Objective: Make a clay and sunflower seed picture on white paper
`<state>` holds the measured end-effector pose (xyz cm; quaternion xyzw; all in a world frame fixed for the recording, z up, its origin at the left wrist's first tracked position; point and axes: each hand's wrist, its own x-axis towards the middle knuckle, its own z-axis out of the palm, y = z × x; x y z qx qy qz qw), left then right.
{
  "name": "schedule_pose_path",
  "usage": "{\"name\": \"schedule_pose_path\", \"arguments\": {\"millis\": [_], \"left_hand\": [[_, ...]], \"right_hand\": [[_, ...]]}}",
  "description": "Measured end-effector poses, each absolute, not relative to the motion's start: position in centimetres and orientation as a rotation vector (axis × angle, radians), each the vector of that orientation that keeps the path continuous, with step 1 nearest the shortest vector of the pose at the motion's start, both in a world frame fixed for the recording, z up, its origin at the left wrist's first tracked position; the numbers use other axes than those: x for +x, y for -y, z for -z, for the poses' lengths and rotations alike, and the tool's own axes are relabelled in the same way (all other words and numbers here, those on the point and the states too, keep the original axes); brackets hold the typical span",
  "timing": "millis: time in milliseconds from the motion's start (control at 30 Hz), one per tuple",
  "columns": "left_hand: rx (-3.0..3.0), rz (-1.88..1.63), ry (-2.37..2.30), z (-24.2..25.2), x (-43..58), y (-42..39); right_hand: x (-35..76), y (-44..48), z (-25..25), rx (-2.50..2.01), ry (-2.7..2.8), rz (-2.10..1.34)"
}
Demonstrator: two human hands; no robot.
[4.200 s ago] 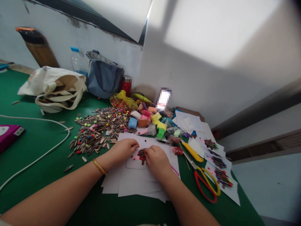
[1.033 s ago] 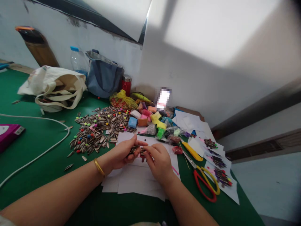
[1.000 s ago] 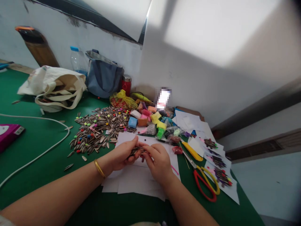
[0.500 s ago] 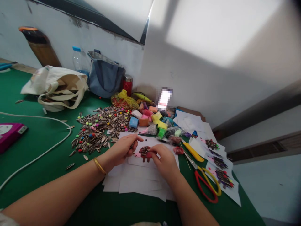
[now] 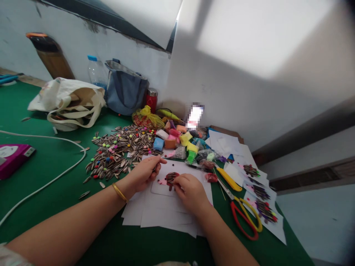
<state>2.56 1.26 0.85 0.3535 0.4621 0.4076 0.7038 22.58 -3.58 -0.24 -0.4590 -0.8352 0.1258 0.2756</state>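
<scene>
A small hedgehog figure (image 5: 170,178) of brown and pink clay, with striped sunflower seeds as spines, lies on a white paper sheet (image 5: 163,201). My right hand (image 5: 192,192) has its fingers pinched at the right side of the figure and covers part of it. Whatever lies between those fingertips is hidden. Just left of the figure hovers my left hand (image 5: 146,173), fingers curled in and index finger pointing right; what its palm holds cannot be made out. A heap of sunflower seeds (image 5: 119,151) mixed with small coloured balls spreads behind my left hand.
Wrapped clay blocks (image 5: 170,143) sit behind the paper. On the right are a yellow cutter (image 5: 229,179), scissors (image 5: 244,218) and finished hedgehog cards (image 5: 266,212). Bags (image 5: 126,90), a red flask (image 5: 151,99) and a lit phone (image 5: 195,117) stand along the wall. A white cable (image 5: 66,171) curves at left.
My right hand has shifted slightly downward and covers more of the hedgehog's right side. My left hand has drawn a little left, away from the figure. The view has shifted slightly.
</scene>
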Motion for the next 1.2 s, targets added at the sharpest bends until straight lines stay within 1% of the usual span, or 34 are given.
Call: {"name": "schedule_pose_path", "arguments": {"millis": [167, 300, 433, 733, 1000, 1200], "left_hand": [[1.024, -0.807, -1.056, -1.0, 2.8, -0.8], [1.296, -0.649, -1.017, -1.5, 3.2, -0.1], [1.346, -0.604, -0.953, -1.3, 3.4, 0.4], [1.374, -0.767, -0.889, -0.7, 4.0, 0.6], [1.71, -0.753, -0.99, -1.0, 3.9, 1.1], [1.636, -0.771, -0.994, -0.9, 4.1, 1.2]], "right_hand": [[22.7, 3.9, -0.2, -1.199, 2.111, -0.444], [22.7, 4.2, -0.2, -1.177, 1.983, -0.403], [22.5, 4.3, -0.1, -1.138, 1.967, -0.373], [22.6, 4.0, -0.1, -1.186, 1.951, -0.49], [22.6, 4.0, -0.3, -1.199, 1.95, -0.559], [22.3, 4.1, -0.4, -1.241, 1.927, -0.617]]}}
